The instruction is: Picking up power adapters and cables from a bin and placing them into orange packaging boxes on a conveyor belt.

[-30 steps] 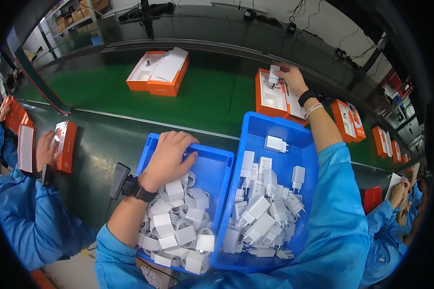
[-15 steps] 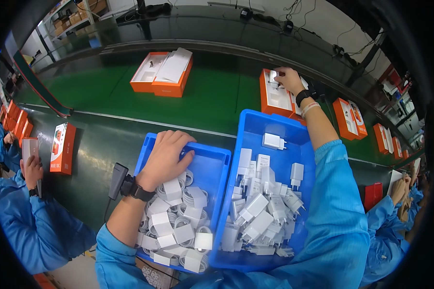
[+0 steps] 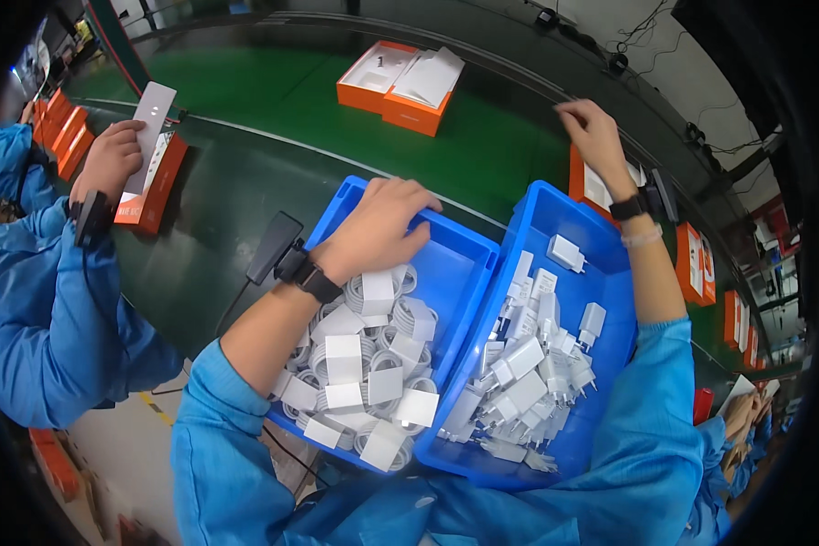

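My left hand (image 3: 382, 226) lies with stretched fingers over the far rim of a blue bin (image 3: 469, 264), holding nothing. In this bin are several coiled white cables (image 3: 385, 387) with paper wraps. My right hand (image 3: 596, 136) is raised over the green belt, just beyond an open orange box (image 3: 577, 175). Its fingers are loosely bent, with nothing visible in them. My hand and wrist partly cover that box, so its contents are mostly hidden. Below my right forearm, a second blue bin (image 3: 617, 287) holds a heap of white plug chargers (image 3: 519, 359).
Another open orange box (image 3: 414, 116) with white trays stands on the green belt (image 3: 282, 86). More orange boxes (image 3: 692, 264) line the belt to the right. At left, a co-worker's hand (image 3: 109, 159) holds a pale flat panel (image 3: 150, 123) over an orange box (image 3: 159, 196).
My right hand has let go of a white charger at the orange box and lifted away. My left hand stays on the bin rim. The view has turned; the co-worker's panel has risen.
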`<action>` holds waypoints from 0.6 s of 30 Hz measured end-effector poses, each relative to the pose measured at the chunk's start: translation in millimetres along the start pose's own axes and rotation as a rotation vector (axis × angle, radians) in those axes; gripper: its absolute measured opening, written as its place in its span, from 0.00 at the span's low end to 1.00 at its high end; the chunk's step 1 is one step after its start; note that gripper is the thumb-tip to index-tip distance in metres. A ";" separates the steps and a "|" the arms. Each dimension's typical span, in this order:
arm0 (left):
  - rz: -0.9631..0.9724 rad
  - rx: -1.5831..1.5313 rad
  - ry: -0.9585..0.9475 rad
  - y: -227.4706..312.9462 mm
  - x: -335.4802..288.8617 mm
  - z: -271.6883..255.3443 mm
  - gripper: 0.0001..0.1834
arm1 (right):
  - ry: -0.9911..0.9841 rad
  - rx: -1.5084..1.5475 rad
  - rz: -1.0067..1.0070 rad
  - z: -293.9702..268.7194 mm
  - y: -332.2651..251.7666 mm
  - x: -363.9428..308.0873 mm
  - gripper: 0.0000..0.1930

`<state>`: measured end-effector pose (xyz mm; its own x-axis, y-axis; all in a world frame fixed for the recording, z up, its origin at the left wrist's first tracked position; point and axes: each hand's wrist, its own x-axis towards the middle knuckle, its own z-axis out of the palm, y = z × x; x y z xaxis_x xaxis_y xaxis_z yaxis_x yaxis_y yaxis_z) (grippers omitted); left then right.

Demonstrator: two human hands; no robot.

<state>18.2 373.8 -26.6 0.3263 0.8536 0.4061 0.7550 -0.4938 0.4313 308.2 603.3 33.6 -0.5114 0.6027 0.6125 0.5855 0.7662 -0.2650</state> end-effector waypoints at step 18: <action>-0.340 -0.530 0.406 -7.2 4.9 -5.0 0.09 | -0.825 0.212 -0.792 78.6 -207.6 -51.4 0.11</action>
<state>11.5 380.8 -23.7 -0.1894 0.8956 0.4026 0.3684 -0.3153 0.8746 163.5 430.9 -1.4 -0.9871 -0.1596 0.0123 -0.1589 0.9684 -0.1921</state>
